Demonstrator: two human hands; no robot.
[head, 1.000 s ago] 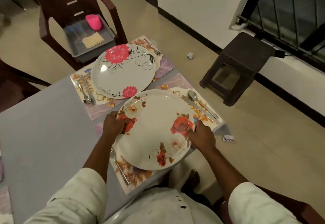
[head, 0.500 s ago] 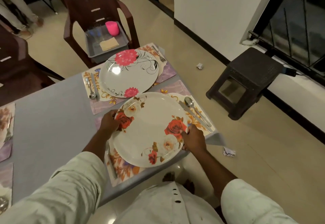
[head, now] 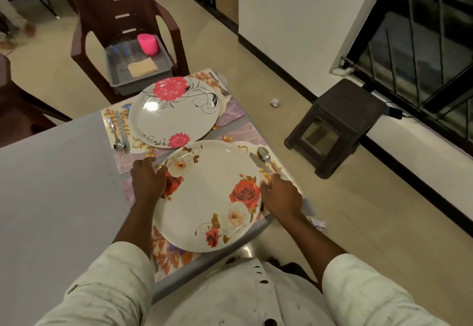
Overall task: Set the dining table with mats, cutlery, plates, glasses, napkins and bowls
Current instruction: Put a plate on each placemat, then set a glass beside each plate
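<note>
Head camera: a person in a pale buttoned shirt holds a rose-patterned plate (head: 210, 197) on a floral place mat (head: 169, 256) at the near corner of a grey dining table (head: 56, 197). The left hand (head: 148, 181) grips the rim at 9 o'clock, fingers curled over the edge; the right hand (head: 281, 195) rests at the rim at 3 o'clock, fingers bent, though whether it pinches the rim cannot be told. A spoon (head: 266, 158) and knife (head: 258, 163) lie on the mat at 2 o'clock of the plate. At 11 o'clock, a second plate with pink flowers (head: 174, 111) sits on its own mat (head: 230, 113), cutlery on either side. Beyond it, at 12 o'clock, a grey tray (head: 138, 69) on a brown plastic chair (head: 120, 5) contains a pink cup (head: 148, 44), a tan folded napkin (head: 142, 67) and what appear to be clear glasses, too faint to count. No writing is legible. A dark stool (head: 337, 123) stands on the floor at 3 o'clock.
</note>
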